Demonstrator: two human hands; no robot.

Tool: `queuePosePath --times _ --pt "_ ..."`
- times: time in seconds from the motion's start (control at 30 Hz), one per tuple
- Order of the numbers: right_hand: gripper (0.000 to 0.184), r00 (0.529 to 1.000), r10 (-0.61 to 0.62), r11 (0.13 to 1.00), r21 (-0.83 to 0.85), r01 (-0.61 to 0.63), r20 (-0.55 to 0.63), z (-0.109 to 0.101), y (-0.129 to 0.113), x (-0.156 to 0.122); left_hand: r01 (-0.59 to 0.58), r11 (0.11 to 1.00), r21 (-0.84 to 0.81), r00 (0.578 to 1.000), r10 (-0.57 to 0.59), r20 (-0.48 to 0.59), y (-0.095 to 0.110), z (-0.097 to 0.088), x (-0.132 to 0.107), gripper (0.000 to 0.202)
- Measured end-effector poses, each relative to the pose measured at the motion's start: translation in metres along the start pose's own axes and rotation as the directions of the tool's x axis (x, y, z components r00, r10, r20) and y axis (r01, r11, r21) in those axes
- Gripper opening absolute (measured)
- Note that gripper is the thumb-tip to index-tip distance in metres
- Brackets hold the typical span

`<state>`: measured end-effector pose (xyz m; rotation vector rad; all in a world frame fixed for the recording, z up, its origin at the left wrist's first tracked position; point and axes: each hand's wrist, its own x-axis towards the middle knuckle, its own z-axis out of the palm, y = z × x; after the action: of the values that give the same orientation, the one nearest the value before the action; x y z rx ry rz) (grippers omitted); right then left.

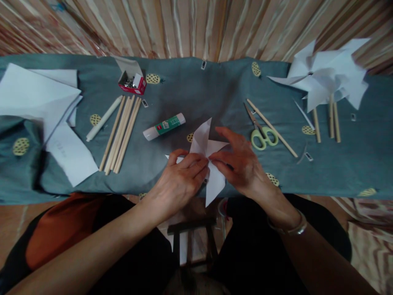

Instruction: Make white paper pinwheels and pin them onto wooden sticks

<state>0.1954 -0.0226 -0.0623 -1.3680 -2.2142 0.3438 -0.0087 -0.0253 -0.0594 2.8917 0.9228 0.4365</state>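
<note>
A white paper pinwheel [215, 184] with folded blades lies at the table's front edge between my hands. My left hand [184, 176] presses its fingers on the pinwheel's left side and centre, covering part of it. From the right, my right hand [242, 162] pinches at the centre with its fingertips; whether something small sits between them is hidden. A glue stick [165, 126] with a green label lies just beyond my left hand. Scissors [260, 133] with light green handles rest beyond my right hand, beside a single wooden stick [273, 129].
Several wooden sticks [119, 135] and a white candle-like rod [104, 119] lie at left, near an open red box [133, 82] of small metal pieces. White paper sheets [37, 94] are at far left. Finished-looking pinwheels on sticks [328, 73] lie at back right. A pleated curtain [196, 28] hangs behind.
</note>
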Motion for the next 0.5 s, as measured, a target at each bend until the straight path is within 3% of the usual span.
queuePosePath --times 0.5 --pt "0.022 0.999 -0.049 0.995 -0.089 0.051 0.016 0.0037 -0.001 -0.0033 0.01 1.0 -0.015 1.0 -0.01 0.017 0.002 -0.0025 -0.0003 0.02"
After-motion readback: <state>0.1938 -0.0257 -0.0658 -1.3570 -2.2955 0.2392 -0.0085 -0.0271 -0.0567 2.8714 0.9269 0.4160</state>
